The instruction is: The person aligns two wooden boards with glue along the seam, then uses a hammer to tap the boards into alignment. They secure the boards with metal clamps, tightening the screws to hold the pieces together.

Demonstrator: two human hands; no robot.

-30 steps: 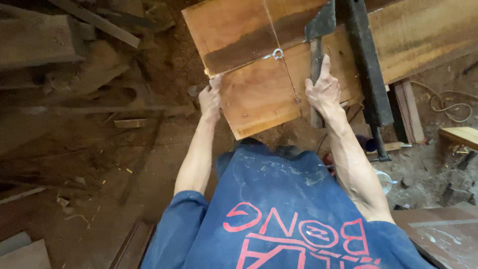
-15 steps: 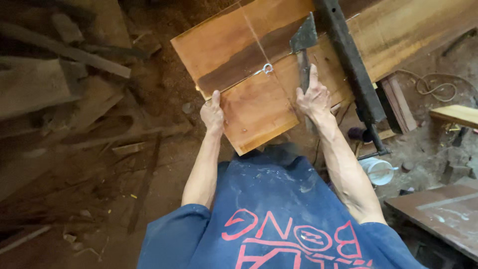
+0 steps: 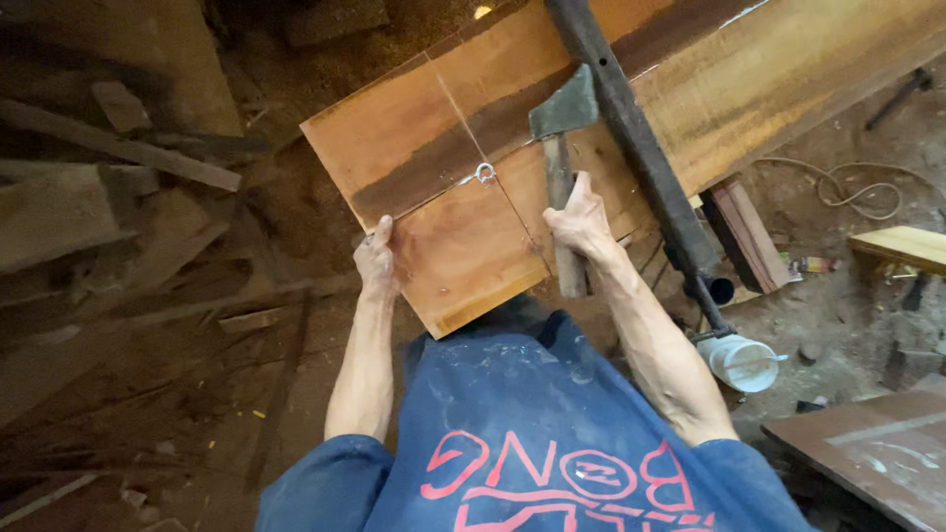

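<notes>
A wide reddish-brown wooden plank (image 3: 463, 158) with a dark streak lies in front of me, its cut end nearest my body. My left hand (image 3: 376, 258) grips the plank's left edge near the end. My right hand (image 3: 579, 222) is closed around the wooden handle of a hatchet (image 3: 562, 128), whose grey head rests on the plank. A small metal hook (image 3: 485, 173) with a taut string sits on the plank between my hands. A marked line runs across the wood from the hook.
A long dark metal bar (image 3: 631, 138) lies across the plank at the right. Scrap boards (image 3: 118, 148) cover the dirt floor at left. A white plastic container (image 3: 739, 361), stacked wood pieces (image 3: 744, 232), a coiled cord (image 3: 867, 192) and a dark panel (image 3: 867, 453) lie at right.
The view has shifted so the plank sits lower and nearer. My right hand has slid along the hatchet handle; the left hand stays on the plank's edge.
</notes>
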